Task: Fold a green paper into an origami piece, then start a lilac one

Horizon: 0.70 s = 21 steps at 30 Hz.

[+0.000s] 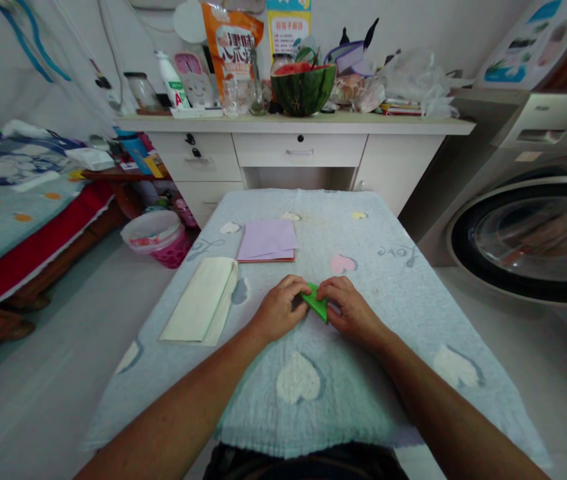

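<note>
A small green folded paper [317, 303] is held between my two hands, just above or on the cloth-covered table. Its left corner is pinched by my left hand [282, 308], thumb and fingers closing from the side. On the other side my right hand [351, 308] grips the right edge with curled fingers. Parts of the paper are hidden under the fingertips. Beyond my left hand lies a stack of square paper sheets [267, 239], lilac on top with red showing beneath. A folded cream-coloured paper or cloth [201, 300] rests to the left.
The table wears a pale blue heart-patterned cloth [298, 380]. Behind it stands a white desk [301, 150] bearing a cut watermelon [303, 90], an orange bag [232, 47] and jars. A pink bin [158, 239] is at left, a washing machine [528, 193] at right.
</note>
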Available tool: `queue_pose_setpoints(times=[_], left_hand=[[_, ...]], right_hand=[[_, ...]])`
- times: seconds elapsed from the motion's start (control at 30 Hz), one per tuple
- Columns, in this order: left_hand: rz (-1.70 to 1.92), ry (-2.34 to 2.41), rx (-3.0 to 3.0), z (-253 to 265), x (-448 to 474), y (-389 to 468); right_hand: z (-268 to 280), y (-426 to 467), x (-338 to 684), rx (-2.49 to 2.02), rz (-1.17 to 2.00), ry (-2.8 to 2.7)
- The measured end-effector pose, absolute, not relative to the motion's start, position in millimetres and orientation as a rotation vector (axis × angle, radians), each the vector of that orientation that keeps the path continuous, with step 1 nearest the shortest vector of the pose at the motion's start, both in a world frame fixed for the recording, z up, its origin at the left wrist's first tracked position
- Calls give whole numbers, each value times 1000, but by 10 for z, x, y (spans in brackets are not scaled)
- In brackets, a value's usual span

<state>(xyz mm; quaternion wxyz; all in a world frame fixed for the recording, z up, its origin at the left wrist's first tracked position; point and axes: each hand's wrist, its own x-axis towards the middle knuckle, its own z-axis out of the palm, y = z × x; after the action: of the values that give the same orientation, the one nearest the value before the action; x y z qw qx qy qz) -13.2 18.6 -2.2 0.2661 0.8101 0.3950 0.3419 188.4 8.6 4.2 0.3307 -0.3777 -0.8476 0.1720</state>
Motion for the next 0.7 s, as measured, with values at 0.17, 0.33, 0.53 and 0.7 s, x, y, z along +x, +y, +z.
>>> queue_pose_setpoints(times=[0.17, 0.33, 0.53, 0.7], left_hand=[[759, 1075, 2358, -40, -207, 188], [670, 1046, 2450, -45, -228, 213], [667, 1062, 2472, -57, -218, 224], [663, 1065, 2445, -28, -222, 230]], right_hand=[[52, 94, 1923, -1055, 537, -2284], [65, 124, 1968, -1034, 671, -2306], [4, 156, 1985, -1080, 680, -2272], [-24, 186, 2005, -1083, 703, -2270]])
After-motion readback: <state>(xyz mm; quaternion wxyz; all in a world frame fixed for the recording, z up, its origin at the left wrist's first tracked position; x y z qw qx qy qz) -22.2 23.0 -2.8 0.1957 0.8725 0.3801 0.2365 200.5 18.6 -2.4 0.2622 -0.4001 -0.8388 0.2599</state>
